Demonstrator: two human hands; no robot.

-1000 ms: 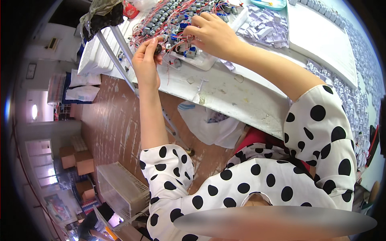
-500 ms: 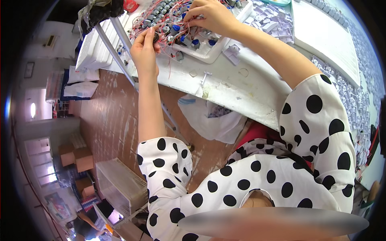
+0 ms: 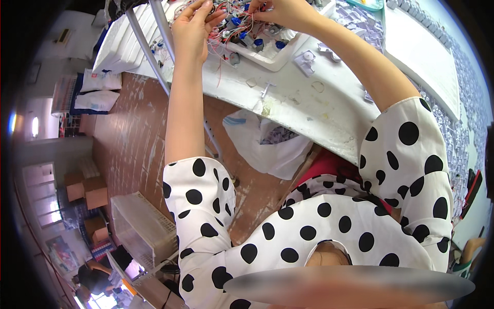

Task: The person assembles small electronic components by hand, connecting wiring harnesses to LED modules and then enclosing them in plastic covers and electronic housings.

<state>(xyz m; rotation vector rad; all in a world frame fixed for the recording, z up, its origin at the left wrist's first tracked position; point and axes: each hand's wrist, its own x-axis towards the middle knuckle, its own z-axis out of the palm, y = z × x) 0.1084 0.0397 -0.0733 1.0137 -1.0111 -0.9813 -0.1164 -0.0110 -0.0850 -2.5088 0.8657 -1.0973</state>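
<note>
My left hand (image 3: 194, 32) is raised at the top edge, its thumb and fingers pinched on a small dark round part (image 3: 212, 8), only partly seen. To its right, my right hand (image 3: 288, 14) reaches over a white tray (image 3: 278, 65), fingertips closed on thin red wires (image 3: 252, 10). Small grey motors with blue ends (image 3: 259, 45) lie in the tray amid tangled red and white wires. Beside the tray, a pale plastic housing (image 3: 305, 62) rests on the white table (image 3: 231, 87).
Many pale plastic parts (image 3: 360, 23) cover the table's right side, around a white foam board (image 3: 427, 64). Metal legs (image 3: 154, 56) stand at the left, near stacked white foam trays (image 3: 128, 44). Below the table edge hangs or stands a white sack (image 3: 257, 149).
My left hand has moved up toward the top edge with the dark part. My right hand has shifted slightly up and right, while the whole view has tilted a little.
</note>
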